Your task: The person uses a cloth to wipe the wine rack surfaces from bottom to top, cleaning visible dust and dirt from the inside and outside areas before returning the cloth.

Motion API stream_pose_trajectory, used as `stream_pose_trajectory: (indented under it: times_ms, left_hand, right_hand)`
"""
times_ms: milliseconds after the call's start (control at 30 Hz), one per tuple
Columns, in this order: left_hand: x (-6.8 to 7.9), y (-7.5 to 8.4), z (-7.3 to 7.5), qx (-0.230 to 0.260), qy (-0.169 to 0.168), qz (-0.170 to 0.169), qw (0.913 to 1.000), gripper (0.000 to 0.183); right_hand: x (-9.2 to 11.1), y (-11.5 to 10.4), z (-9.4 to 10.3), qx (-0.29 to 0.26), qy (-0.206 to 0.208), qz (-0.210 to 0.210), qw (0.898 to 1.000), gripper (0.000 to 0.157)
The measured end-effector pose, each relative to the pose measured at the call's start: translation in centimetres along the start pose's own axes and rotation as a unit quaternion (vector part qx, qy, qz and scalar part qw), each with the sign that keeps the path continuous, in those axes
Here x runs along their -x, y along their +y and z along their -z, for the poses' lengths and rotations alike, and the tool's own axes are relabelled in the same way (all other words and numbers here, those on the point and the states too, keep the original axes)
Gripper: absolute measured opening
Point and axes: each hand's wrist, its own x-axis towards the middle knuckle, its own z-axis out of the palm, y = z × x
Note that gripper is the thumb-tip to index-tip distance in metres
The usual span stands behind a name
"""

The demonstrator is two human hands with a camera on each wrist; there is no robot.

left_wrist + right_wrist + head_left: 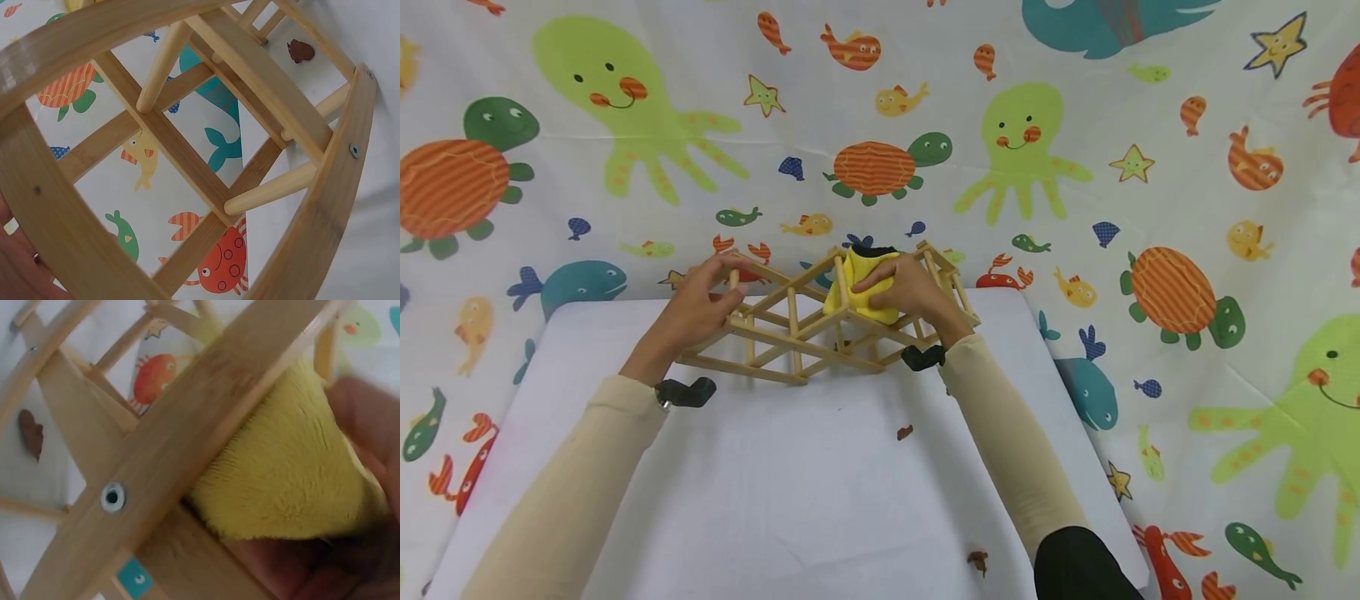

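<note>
A folding wooden rack [792,312] of crossed slats and round dowels stands at the back of the table. My left hand [700,304] grips its left end, fingers over the upper part. In the left wrist view, slats of the rack [165,137] fill the picture and only part of that hand [22,265] shows at the lower left. My right hand [904,287] holds a fluffy yellow cloth [860,268] with a black side against the rack's right half. Close up in the right wrist view, the cloth [275,469] is bunched against a slat with a round metal rivet [113,497].
The table [790,483] has a white cover. Small brown scraps lie on it, one [905,432] in front of the rack and another [977,561] near the front edge. A curtain [820,117] printed with sea animals hangs right behind the table.
</note>
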Motion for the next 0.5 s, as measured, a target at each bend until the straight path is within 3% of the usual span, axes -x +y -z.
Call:
stream_pose_trajectory:
  times_ms: [67,133,233,300,367,433,500]
  left_hand:
    - [0.1,0.0,0.0,0.000,0.000,0.006,1.0000,0.046]
    - [0.1,0.0,0.0,0.000,-0.001,0.008,1.0000,0.046]
    - [0.0,0.2,0.1,-0.001,-0.003,0.010,0.9999,0.046]
    - [0.0,0.2,0.1,-0.004,-0.001,0.009,0.9999,0.045]
    - [-0.1,0.2,0.1,0.000,0.001,0.009,1.0000,0.045]
    - [-0.1,0.0,0.1,0.004,0.001,0.005,1.0000,0.044]
    - [-0.2,-0.1,0.0,0.007,0.000,-0.006,1.0000,0.045]
  right_hand:
    - [-0.2,-0.2,-0.2,0.018,-0.020,-0.007,1.000,0.029]
    - [-0.4,-0.2,-0.5,0.022,-0.002,-0.019,1.000,0.030]
    - [-0.4,-0.2,-1.0,-0.008,0.107,-0.029,0.994,0.032]
    - [-0.4,-0.1,-1.2,-0.058,0.192,-0.015,0.980,0.033]
    - [-0.3,-0.1,-1.3,-0.110,0.260,0.014,0.959,0.034]
    - [-0.3,0.0,-1.3,-0.142,0.298,0.035,0.943,0.034]
    - [-0.3,0.1,-1.3,-0.150,0.294,0.033,0.943,0.035]
